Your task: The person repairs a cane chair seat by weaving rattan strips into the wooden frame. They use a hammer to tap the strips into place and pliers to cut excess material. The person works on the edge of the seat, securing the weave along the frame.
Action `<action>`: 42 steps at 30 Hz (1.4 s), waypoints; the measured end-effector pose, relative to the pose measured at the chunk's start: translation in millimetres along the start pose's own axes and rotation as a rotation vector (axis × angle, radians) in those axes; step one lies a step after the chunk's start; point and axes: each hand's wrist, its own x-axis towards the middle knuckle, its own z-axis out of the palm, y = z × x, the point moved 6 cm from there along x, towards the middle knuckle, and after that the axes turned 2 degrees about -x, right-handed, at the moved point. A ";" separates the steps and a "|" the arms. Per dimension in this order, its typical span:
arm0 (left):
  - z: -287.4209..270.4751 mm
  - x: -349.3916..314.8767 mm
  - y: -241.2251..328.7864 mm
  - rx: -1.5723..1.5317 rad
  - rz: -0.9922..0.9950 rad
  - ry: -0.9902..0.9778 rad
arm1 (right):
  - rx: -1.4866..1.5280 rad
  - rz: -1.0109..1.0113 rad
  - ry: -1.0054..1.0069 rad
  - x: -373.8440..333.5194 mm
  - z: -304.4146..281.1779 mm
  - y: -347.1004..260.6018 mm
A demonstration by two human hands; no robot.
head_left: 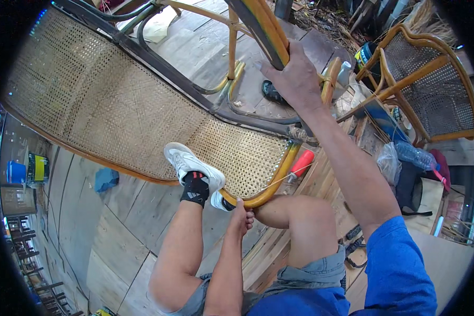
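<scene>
A long rattan chair (pixel 137 100) with a woven cane surface stretches from the upper left to just in front of my knees. My left hand (pixel 240 217) is closed around the curved yellow-brown rattan rim (pixel 266 197) at its near end, thumb on top. Higher up on the right, my right hand (pixel 298 79) wraps round a thick rattan pole (pixel 263 26), dark on one side. One white shoe (pixel 195 166) of mine rests on the cane. A thin strip (pixel 276 181) runs near the rim, close to a red-handled tool (pixel 302 163).
Another rattan chair with cane panels (pixel 432 79) lies at the right. Beside it are a clear plastic bottle (pixel 413 154) and a plastic bag (pixel 388 163). A blue piece (pixel 106 179) lies on the board floor (pixel 118 229); a blue container (pixel 17 171) stands far left.
</scene>
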 end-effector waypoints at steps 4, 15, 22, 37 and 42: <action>-5.2 -5.6 5.5 0.074 0.034 -0.008 | 0.018 0.021 -0.028 3.2 3.2 -3.1; -13.1 5.0 -3.1 0.104 -0.056 -0.058 | 0.067 0.037 -0.244 -14.6 -3.3 24.1; -6.2 6.3 -0.9 0.223 -0.022 0.017 | 0.234 0.067 -0.171 -40.2 -83.1 72.2; 199.1 -66.3 89.6 1.657 1.091 0.047 | -0.619 0.544 -0.277 -447.8 -267.2 157.0; 220.5 -41.2 80.8 1.989 0.824 0.035 | -0.289 1.163 -0.066 -463.4 -255.0 171.0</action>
